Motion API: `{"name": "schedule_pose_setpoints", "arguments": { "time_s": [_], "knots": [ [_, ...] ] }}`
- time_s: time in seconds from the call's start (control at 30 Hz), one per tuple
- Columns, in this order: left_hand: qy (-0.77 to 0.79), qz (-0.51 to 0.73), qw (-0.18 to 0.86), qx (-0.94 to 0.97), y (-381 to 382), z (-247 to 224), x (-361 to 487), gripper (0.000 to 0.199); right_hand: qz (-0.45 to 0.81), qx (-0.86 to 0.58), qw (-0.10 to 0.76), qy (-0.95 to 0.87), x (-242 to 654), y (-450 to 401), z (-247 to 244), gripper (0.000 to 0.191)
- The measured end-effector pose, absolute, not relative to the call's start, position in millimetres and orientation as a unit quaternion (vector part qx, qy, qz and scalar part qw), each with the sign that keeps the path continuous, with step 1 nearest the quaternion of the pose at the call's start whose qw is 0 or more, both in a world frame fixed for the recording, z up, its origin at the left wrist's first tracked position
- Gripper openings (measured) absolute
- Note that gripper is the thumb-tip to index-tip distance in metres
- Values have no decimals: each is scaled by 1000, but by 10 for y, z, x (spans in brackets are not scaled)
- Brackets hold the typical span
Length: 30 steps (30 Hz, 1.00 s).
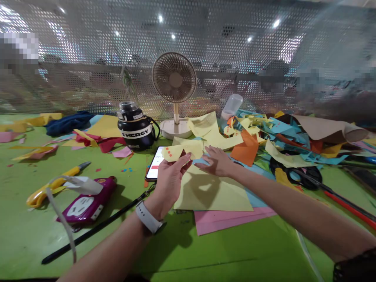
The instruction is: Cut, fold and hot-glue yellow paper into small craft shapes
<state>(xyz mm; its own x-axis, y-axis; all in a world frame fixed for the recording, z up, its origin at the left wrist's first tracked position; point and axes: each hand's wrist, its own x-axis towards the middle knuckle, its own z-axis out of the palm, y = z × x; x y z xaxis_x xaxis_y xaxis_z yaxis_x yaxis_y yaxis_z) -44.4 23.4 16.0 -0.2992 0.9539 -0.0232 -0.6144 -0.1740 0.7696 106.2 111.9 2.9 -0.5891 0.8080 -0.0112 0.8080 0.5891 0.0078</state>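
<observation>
My left hand (pixel 173 178) pinches a small pale yellow piece (pixel 176 152) that has red-orange squares near its left end. Just right of it, my right hand (pixel 216 161) is held palm down with its fingers spread, its fingertips near the piece's right end; nothing shows in its grasp. Both hands are over a pale yellow sheet (pixel 211 196), which lies on blue and pink sheets (pixel 232 221). A lit phone (pixel 153 168) lies behind my left hand, partly covered by it.
A small fan (pixel 176 78) and a black bottle (pixel 135 131) stand at the back. Left are a purple power bank (pixel 89 203), a yellow cutter (pixel 55 184) and a black strap (pixel 102 227). Paper scraps (pixel 245 147) and a black tape roll (pixel 311 178) lie right.
</observation>
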Motion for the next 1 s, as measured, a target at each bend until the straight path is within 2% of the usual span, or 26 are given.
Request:
{"name": "schedule_pose_setpoints", "arguments": {
  "time_s": [0.13, 0.2, 0.3, 0.4, 0.47, 0.57, 0.7, 0.77, 0.87, 1.0],
  "knots": [
    [356, 722, 541, 244, 232, 159, -441, 24, -12, 440, -29, 897, 1100, 1123, 43, 62],
    [358, 722, 539, 245, 230, 164, -440, 25, -57, 438, -63, 895, 1168, 1131, 92, 57],
    [358, 720, 541, 245, 224, 169, -433, 24, -246, 442, -146, 850, 1327, 1103, 205, 45],
    [362, 711, 554, 238, 210, 162, -411, 23, -463, 447, -250, 723, 1492, 1007, 310, 43],
    [368, 703, 562, 234, 198, 149, -387, 23, -544, 447, -285, 650, 1571, 931, 356, 44],
    [376, 694, 570, 228, 184, 130, -352, 25, -585, 447, -306, 604, 1641, 850, 380, 42],
    [377, 698, 566, 225, 194, 143, -352, 26, -557, 451, -320, 619, 1681, 839, 342, 35],
    [367, 716, 549, 225, 212, 170, -377, 26, -494, 475, -306, 661, 1660, 868, 310, 32],
    [355, 741, 525, 225, 242, 206, -422, 25, -315, 517, -243, 758, 1538, 927, 262, 44],
    [354, 746, 514, 233, 263, 200, -451, 25, -81, 448, -162, 876, 1285, 990, 165, 62]
  ]
}}
